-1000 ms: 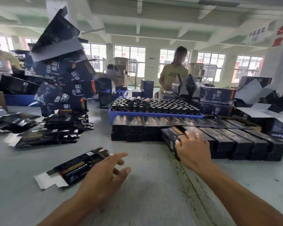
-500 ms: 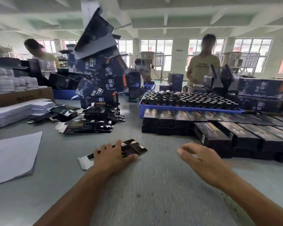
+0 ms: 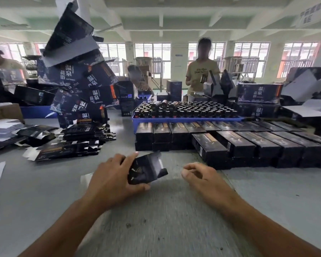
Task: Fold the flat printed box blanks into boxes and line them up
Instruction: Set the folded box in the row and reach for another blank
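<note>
At table (image 3: 44,191) centre: left hand (image 3: 111,180) grasps one flat box blank (image 3: 146,169), lifted for folding; right hand (image 3: 202,175) loosely curled, holding nothing, near it, likely to assist.

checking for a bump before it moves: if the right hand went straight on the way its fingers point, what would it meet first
Probably the flat black printed box blank that the left hand holds: the right hand has its fingers loosely curled, pointing left across the grey table. Depth is unclear.

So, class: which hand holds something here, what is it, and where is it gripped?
The left hand grips a flat box blank by its left end. The right hand holds nothing.
</note>
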Tool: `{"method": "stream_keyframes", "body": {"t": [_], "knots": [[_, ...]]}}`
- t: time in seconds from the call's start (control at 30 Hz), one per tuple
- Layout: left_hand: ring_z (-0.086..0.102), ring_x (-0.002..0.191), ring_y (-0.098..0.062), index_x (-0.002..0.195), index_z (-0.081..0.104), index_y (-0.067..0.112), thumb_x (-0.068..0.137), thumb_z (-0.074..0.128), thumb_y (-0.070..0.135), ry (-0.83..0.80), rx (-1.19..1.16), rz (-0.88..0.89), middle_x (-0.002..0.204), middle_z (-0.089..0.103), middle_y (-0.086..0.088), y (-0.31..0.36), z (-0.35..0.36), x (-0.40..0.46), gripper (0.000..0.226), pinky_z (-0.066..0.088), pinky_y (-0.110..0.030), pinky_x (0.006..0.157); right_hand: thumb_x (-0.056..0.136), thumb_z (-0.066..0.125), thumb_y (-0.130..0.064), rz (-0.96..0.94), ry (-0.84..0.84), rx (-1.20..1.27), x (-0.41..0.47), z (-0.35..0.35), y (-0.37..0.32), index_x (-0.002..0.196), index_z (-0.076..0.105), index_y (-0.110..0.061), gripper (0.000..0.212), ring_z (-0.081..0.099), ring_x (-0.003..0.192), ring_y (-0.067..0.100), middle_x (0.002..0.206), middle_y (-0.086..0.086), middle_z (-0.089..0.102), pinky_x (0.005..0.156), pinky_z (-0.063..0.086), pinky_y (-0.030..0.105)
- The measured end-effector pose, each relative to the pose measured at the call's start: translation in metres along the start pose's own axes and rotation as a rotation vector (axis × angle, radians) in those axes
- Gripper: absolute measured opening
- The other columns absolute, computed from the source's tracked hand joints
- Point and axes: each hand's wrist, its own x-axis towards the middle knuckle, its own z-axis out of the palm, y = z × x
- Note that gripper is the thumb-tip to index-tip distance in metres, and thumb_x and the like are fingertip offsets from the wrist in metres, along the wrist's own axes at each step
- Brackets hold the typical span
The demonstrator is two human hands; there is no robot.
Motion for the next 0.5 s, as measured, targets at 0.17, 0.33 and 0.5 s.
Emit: {"method": "stream_keyframes", "body": {"t": [0.17,0.33,0.5], "knots": [[0.039,0.119,-0.006,0.152,0.026,0.036,0.068,0.039,0.093,0.101,-0.105,0.191,0.138,0.042,0.014,0.025,-0.003,-0.015,0.103,0.031,-0.026,0.105,0.095,0.064,-0.040,-0.002,0.079,0.287,-0.001,-0.006,-0.006,0.099,0.065,-0.031,0.011,0.071,0.090,0.006,0.095,-0.009,0.073,0.076,0.060,0.026],[0.030,0.114,0.004,0.149,0.024,0.039,0.068,0.043,0.091,0.082,-0.214,0.264,0.141,0.034,0.022,0.035,-0.007,-0.023,0.098,0.029,-0.020,0.102,0.093,0.071,-0.021,-0.103,0.035,0.360,-0.006,-0.011,-0.018,0.089,0.067,-0.024,0.006,0.071,0.079,0.010,0.086,-0.002,0.074,0.072,0.058,0.022],[0.035,0.115,0.003,0.149,0.024,0.039,0.070,0.042,0.091,0.076,-0.247,0.309,0.141,0.030,0.027,0.039,-0.010,-0.027,0.096,0.035,-0.021,0.103,0.096,0.064,-0.012,-0.190,0.006,0.255,-0.010,-0.009,-0.026,0.088,0.071,-0.027,0.018,0.067,0.072,-0.003,0.080,-0.014,0.074,0.063,0.048,0.010]]}}
